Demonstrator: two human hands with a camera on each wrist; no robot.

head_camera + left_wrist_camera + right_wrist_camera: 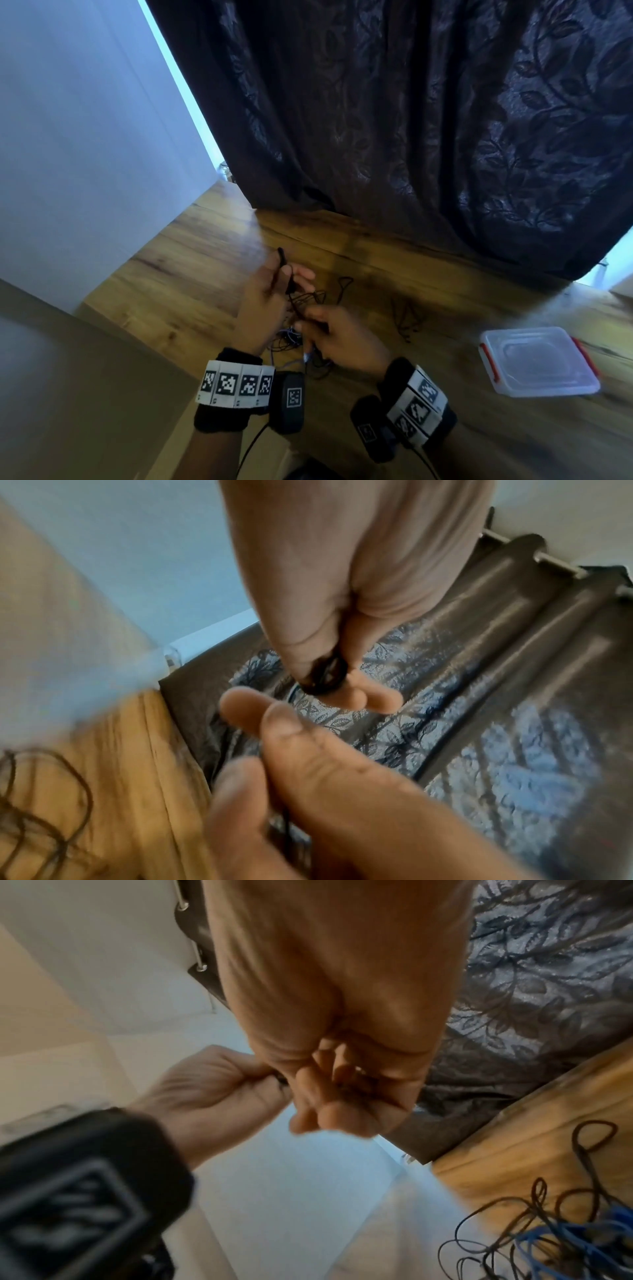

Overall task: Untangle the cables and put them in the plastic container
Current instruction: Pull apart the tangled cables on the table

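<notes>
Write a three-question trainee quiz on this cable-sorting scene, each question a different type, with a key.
1. True or false: the plastic container has its lid on and sits on the wooden table.
2. What does the left hand hold?
A. a black cable
B. the container lid
C. nothing
3. Fill in: among the black wires of the tangled cables lies a ____ cable.

Key:
1. True; the red clips sit at its sides and no cable shows inside.
2. A; the black cable is gripped in its fingers, while the right hand pinches a strand nearby.
3. Blue.
</notes>
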